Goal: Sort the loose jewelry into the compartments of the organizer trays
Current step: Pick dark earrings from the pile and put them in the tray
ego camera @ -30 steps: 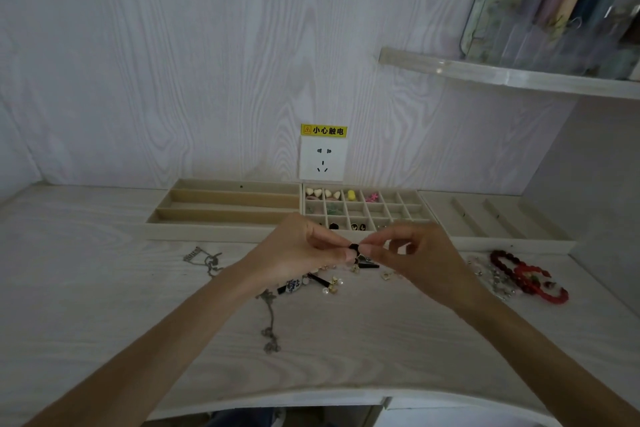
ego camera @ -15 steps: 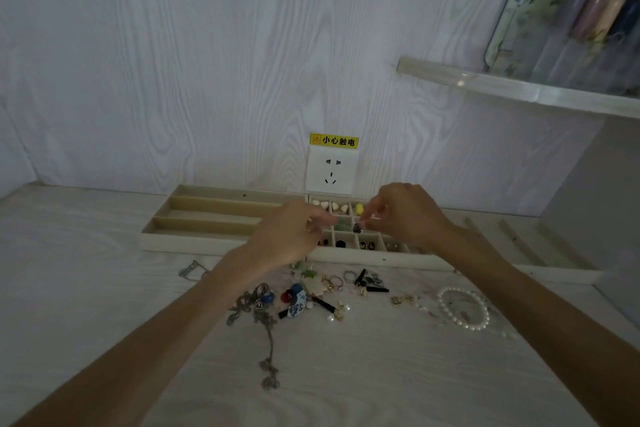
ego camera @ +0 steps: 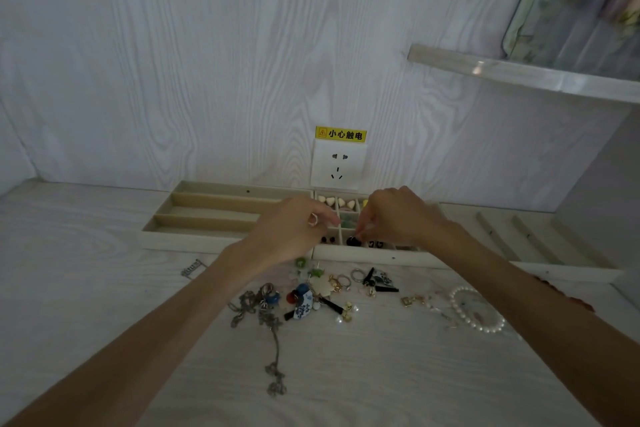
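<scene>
White wood-grain wall panelling backs a pale bench (ego camera: 104, 288), with a wall socket (ego camera: 338, 165) under a yellow warning label (ego camera: 340, 134) and a clear shelf (ego camera: 519, 73) at upper right. Three organizer trays stand against the wall: a long-slot tray (ego camera: 207, 215) at left, a small-cell grid tray (ego camera: 346, 253) in the middle, and a diagonal-slot tray (ego camera: 502, 236) at right. Both hands reach over the grid tray. The left hand (ego camera: 294, 232) has its fingers curled loosely, with a small pale ring-like piece (ego camera: 313, 219) at the fingertips. The right hand (ego camera: 398, 218) has its fingers pinched together above a front cell, just over a black bead (ego camera: 352, 241); whether they touch it cannot be told. Heart-shaped pieces (ego camera: 327, 200) lie in the rear cells. Loose jewelry lies on the bench in front of the trays: a grey chain necklace (ego camera: 273, 340), a blue-and-white pendant (ego camera: 303, 305), assorted rings and earrings (ego camera: 346, 282), and a pearl bracelet (ego camera: 474, 310) further right.
</scene>
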Tool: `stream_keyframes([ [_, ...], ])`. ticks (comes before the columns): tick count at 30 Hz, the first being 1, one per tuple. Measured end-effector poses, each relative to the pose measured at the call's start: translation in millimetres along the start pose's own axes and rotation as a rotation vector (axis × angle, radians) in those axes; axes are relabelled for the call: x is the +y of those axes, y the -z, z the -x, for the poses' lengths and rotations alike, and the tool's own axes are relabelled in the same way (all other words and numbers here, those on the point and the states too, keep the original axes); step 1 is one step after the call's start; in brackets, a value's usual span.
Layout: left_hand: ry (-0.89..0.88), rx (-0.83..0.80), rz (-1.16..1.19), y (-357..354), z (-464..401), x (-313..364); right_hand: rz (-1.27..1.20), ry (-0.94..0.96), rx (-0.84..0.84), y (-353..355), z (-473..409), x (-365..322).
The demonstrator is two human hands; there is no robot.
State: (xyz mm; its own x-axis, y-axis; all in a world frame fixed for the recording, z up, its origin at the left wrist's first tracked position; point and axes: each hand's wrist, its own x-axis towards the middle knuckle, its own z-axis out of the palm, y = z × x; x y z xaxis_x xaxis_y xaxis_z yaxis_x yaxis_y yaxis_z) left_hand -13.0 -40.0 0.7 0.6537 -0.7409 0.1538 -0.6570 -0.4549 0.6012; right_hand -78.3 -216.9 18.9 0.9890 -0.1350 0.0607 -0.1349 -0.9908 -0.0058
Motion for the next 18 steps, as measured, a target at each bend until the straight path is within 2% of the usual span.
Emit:
stream_keyframes([
  [9,-0.056,0.023,-0.069,2,-8,2,0.052,0.008,-0.009,-2,-2,-3],
  [11,-0.114,0.011,-0.215,1,-13,6,0.076,0.008,-0.010,-2,-2,-4],
  [14,-0.211,-0.095,-0.475,-2,-23,17,0.125,0.000,-0.018,-3,-4,-5],
  [16,-0.229,-0.122,-0.543,-5,-30,21,0.143,-0.014,-0.044,-2,-4,-6],
  [18,-0.205,-0.085,-0.511,-7,-33,22,0.101,-0.027,-0.075,5,-1,-4],
])
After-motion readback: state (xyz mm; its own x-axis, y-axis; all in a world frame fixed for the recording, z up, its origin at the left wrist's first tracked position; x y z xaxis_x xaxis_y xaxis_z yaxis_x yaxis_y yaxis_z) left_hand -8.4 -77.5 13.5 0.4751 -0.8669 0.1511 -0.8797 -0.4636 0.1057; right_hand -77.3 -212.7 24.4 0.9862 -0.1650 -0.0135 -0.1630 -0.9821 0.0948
